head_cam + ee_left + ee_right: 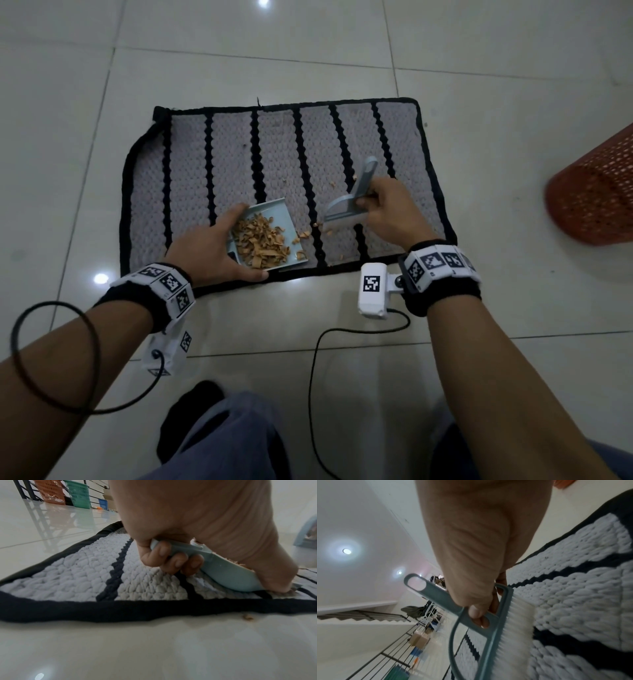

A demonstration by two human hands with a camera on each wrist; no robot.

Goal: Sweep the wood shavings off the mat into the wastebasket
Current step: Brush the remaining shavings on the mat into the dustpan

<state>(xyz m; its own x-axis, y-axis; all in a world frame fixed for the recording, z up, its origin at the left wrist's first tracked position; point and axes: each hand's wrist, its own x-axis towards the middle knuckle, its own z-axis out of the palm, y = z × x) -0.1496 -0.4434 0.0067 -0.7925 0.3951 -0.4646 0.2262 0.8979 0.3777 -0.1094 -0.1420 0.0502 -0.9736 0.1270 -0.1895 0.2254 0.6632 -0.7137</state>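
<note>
A grey mat (191, 178) with black stripes and a black border lies on the tiled floor. My left hand (212, 250) grips the handle of a pale blue dustpan (274, 210), which rests tilted on the mat's near edge and holds a heap of wood shavings (262, 241). In the left wrist view my fingers (173, 559) curl under the dustpan (228, 574) handle. My right hand (387, 209) grips a blue hand brush (349, 205), bristles down on the mat just right of the pan. A few loose shavings (305, 234) lie between pan and brush. The brush (498, 626) shows white bristles.
An orange mesh wastebasket (596, 192) stands on the floor to the right of the mat. A black cable (313, 377) loops across the tiles near my knees. Baskets (78, 493) and a railing stand far off at the room's edge. One shaving (247, 618) lies on the floor by the mat.
</note>
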